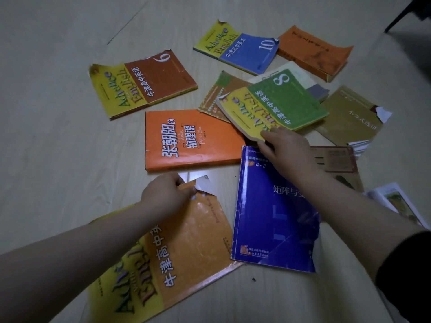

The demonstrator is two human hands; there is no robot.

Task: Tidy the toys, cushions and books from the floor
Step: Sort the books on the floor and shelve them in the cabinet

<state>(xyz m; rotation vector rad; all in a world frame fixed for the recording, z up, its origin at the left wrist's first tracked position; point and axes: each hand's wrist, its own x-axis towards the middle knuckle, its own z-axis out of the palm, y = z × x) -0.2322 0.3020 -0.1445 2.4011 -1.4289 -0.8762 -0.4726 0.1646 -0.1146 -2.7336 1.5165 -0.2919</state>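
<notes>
Left hand point(166, 194): fingers curled on the torn far corner of the yellow-and-orange paperback point(186, 241), which lies on the pale floor point(58, 136) along the forearm. Right hand point(286, 150): fingers pinch the near edge of the green-and-yellow paperback numbered 8 point(279, 101), which extends away from them, propped on neighbouring books point(217, 94).

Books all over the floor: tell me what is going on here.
A person is gathering scattered books off the floor. The left hand grips the torn top edge of the nearest orange-and-yellow textbook, which lies flat. The right hand pinches the near corner of the green textbook marked 8, which rests on other books. The orange book, the blue book and the rest lie untouched.
</notes>
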